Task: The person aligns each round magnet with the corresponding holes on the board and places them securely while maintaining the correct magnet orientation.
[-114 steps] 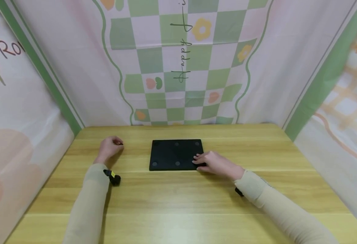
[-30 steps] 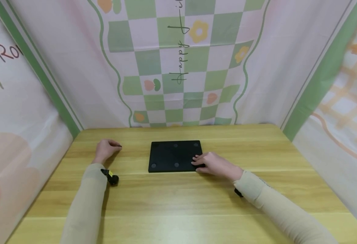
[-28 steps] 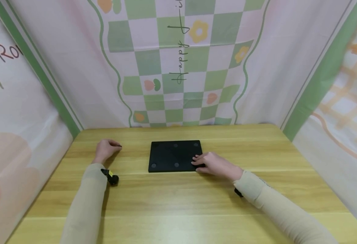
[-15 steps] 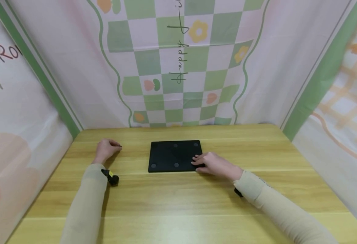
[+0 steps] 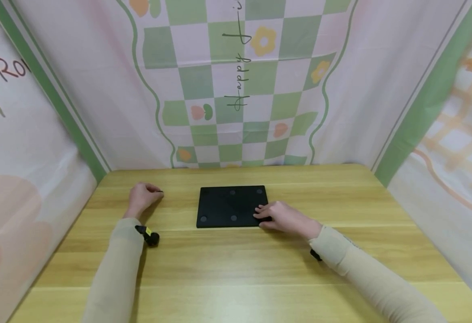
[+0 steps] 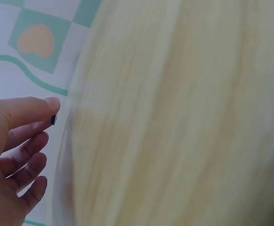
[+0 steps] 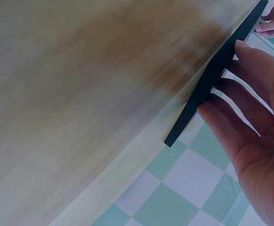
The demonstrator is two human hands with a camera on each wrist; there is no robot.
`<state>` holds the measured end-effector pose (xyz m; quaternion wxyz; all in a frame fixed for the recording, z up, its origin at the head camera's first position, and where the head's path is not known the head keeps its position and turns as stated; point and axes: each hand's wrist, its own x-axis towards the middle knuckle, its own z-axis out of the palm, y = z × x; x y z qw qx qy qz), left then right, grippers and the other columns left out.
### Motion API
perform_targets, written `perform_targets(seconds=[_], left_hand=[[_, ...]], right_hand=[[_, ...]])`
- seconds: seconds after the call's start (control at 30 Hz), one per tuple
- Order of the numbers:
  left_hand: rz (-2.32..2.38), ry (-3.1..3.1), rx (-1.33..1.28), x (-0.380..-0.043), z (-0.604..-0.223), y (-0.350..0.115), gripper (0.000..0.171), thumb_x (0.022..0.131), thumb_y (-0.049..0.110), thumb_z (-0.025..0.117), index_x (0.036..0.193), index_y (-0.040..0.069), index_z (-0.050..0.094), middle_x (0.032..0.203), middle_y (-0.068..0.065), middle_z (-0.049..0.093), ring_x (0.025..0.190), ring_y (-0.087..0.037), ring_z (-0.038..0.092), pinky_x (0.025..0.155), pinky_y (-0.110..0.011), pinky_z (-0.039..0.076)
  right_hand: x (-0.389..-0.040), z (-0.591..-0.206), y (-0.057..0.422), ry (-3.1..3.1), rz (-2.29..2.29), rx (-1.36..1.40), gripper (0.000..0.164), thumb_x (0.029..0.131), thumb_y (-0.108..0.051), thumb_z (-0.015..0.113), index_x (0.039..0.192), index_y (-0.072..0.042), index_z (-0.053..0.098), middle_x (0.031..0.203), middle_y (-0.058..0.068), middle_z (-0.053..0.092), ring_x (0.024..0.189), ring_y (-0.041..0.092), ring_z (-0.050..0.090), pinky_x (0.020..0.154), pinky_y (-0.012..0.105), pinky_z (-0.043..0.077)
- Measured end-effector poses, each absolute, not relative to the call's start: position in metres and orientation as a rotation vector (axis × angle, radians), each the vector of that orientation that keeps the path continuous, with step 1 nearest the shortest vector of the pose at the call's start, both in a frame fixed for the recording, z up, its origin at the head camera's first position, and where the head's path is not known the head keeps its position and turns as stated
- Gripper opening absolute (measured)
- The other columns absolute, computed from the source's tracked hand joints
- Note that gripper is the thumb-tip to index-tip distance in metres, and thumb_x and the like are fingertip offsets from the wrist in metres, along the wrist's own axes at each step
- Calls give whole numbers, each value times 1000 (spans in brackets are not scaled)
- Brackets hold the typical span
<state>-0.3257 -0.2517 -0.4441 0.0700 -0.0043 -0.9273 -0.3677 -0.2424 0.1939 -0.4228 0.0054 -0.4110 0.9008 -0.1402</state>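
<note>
A flat black rectangular board [image 5: 219, 204] lies on the table, with several round grey spots [image 5: 233, 218] near its edges. My right hand [image 5: 286, 218] rests at its front right corner. In the right wrist view the fingers [image 7: 221, 125] bend gently over the board [image 7: 207, 84], their tips touching its face and edge. To the left of the board and apart from it, my left hand [image 5: 143, 197] is held near the table. Its thumb and forefinger pinch a small black piece [image 6: 53, 119], mostly hidden by the fingertips. The other fingers hang loosely curled.
The wooden table [image 5: 227, 269] meets a printed cloth backdrop [image 5: 236, 89] behind the board. Cloth panels stand along the left [image 5: 30, 179] and right [image 5: 453, 170] sides. Small black cameras [image 5: 151, 236] are strapped to the sleeved wrists.
Over the last half second my left hand has shifted slightly right with the small black piece. My right hand and the board stay where they were.
</note>
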Motion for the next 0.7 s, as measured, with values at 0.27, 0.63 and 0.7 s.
perform_targets(seconds=[0.27,0.63,0.7], left_hand=[[-1169,-2776,11,-326,-443,-247,24,81,21,73,94,1,73,97,-17,71,91,-30,62,81,-38,50],[-1218,-2761,8,-326,-443,-242,24,81,21,73,96,2,73,99,-18,70,93,-30,62,81,-38,50],[-1223,-2753,7,-325,-442,-240,24,80,21,73,95,2,73,98,-17,70,92,-29,62,80,-36,49]], right_hand=[[-243,-424,194,2812,-448,-1266,33,89,-21,66,119,-8,67,127,15,61,121,28,56,96,41,50],[-242,-424,195,2812,-450,-1235,33,90,-22,66,120,-8,67,128,14,60,122,26,56,97,40,49],[-242,-424,195,2816,-442,-1240,33,90,-22,66,119,-8,67,127,14,60,122,26,56,97,40,49]])
